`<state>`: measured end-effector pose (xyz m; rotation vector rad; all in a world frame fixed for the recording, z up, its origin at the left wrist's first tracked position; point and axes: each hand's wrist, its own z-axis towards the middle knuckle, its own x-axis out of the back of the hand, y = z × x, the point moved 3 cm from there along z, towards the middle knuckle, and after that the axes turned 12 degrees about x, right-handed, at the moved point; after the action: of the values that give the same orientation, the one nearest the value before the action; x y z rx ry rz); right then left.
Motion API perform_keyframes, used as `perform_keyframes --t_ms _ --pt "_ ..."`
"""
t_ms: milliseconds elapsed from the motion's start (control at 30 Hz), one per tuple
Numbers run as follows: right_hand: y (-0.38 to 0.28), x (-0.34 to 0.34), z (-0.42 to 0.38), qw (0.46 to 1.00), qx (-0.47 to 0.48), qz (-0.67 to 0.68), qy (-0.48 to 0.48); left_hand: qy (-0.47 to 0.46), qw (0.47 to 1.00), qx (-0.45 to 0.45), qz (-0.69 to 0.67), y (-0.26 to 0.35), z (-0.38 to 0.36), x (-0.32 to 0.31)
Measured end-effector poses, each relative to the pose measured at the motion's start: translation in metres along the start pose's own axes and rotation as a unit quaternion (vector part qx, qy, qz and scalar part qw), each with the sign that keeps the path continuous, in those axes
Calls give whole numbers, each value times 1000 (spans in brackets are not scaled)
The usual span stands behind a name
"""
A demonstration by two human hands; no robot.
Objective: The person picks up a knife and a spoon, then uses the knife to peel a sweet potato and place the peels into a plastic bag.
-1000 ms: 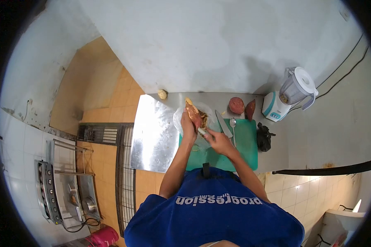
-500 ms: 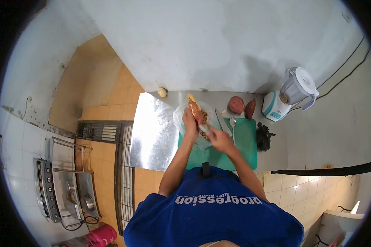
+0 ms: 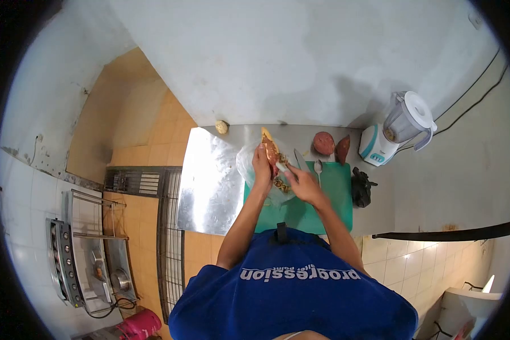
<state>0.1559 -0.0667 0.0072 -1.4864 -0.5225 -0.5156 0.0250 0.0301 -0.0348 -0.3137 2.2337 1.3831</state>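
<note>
My left hand is wrapped round a red-skinned tuber whose far end is peeled to yellow. My right hand is closed on a small tool with a pale handle, held against the tuber's right side; its working end is too small to make out. Beneath both hands lie dark peelings on a clear plastic bag, partly over a green cutting board. A knife and a spoon rest just beyond my right hand.
Two red tubers lie at the back of the metal table, with a pale round piece at the back left. On the right are a black plastic bag and a blender. A stove stands far left.
My right hand and the tool have moved up along the tuber, uncovering more peelings below. The tuber has shifted slightly right and stands a little more upright in my left hand.
</note>
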Motion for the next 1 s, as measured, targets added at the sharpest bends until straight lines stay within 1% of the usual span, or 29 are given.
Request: perform_keyframes --t_ms 33,100,133,200,233,300,333,400,433,500,533,600,633,700,767,800,833,867,900,933,967,1000 --pt "10 -10 -8 1000 1 -1 -1 0 1000 -1 -1 1 3 -1" --pt "24 -25 -22 997 72 -21 -9 4 997 -38 -68 4 8 -3" --pt "27 -24 -21 997 73 -22 -12 6 997 -39 -70 4 8 -5" --pt "32 -16 -20 999 43 18 24 47 995 -74 -43 4 6 -7" --pt "20 -7 -15 999 41 20 22 48 995 -71 -42 0 5 -4" --pt "2 16 3 998 26 32 49 19 998 -58 15 -8 5 -3" --pt "-1 20 7 998 24 33 53 14 998 -56 17 -6 1 -7" --pt "-9 21 13 998 32 12 51 -46 997 -43 47 -5 -7 -14" --pt "-5 18 12 998 33 13 55 -49 997 -44 50 -6 -7 -11" --pt "6 3 6 999 18 -12 43 -42 999 -9 14 -5 -3 -6" --pt "8 -1 -1 999 19 -12 43 -42 999 -11 13 -3 -2 -8" --pt "16 -14 -18 999 27 -18 -34 37 996 -56 -56 0 2 -8" --pt "21 -24 -27 999 26 -17 -34 34 997 -53 -40 1 11 0" --pt "30 -36 -36 1000 25 12 -15 33 997 -67 -35 3 11 0" --pt "11 -13 -29 1000 12 27 -2 37 996 -79 -31 9 0 -6" --pt "1 -3 -23 999 -3 43 14 32 997 -62 -13 9 -7 -8" --pt "-3 2 -14 999 -4 45 16 23 999 -47 6 6 -8 -9" --pt "-8 9 -2 998 4 39 41 20 999 -46 8 5 -10 -9" --pt "-10 13 4 997 11 33 66 -2 999 -37 31 -2 -10 -8" --pt "-9 12 6 997 11 33 70 -23 998 -29 54 -8 -8 -8" --pt "-9 10 9 997 23 22 77 17 995 -102 16 -13 -1 -16" --pt "-16 11 11 996 37 11 83 16 994 -103 16 -8 -5 -17"
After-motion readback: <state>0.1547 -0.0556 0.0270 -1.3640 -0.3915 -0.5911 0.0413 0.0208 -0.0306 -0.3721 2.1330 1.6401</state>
